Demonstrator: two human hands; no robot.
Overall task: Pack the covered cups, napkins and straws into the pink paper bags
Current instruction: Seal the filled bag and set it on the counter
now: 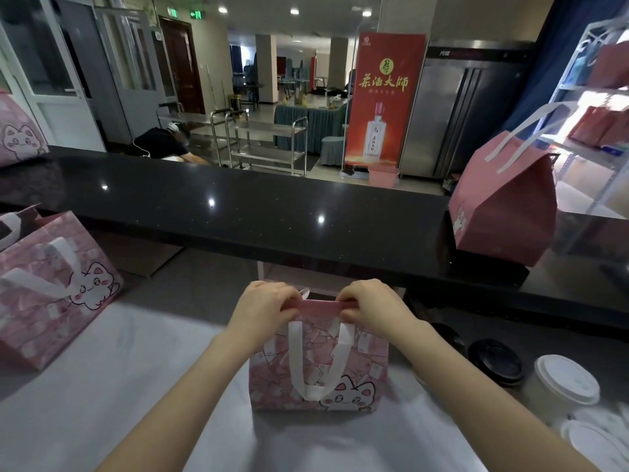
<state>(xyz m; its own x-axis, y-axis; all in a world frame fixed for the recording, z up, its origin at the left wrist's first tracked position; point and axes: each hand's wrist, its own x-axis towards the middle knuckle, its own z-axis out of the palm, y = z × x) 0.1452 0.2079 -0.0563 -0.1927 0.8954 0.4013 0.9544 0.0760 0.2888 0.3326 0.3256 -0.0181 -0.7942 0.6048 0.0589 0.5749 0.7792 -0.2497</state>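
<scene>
Your left hand (263,310) and right hand (369,306) pinch the bag (318,366) top; uneven pulling may tear the paper.

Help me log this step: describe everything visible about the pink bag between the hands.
The pink paper bag stands upright on the grey worktop, printed with envelope shapes and a white cartoon cat. A white flat handle hangs down its front. The left hand and right hand pinch its top edge.

Bare forearms (190,396), left hand (267,310), right hand (372,310)
</scene>
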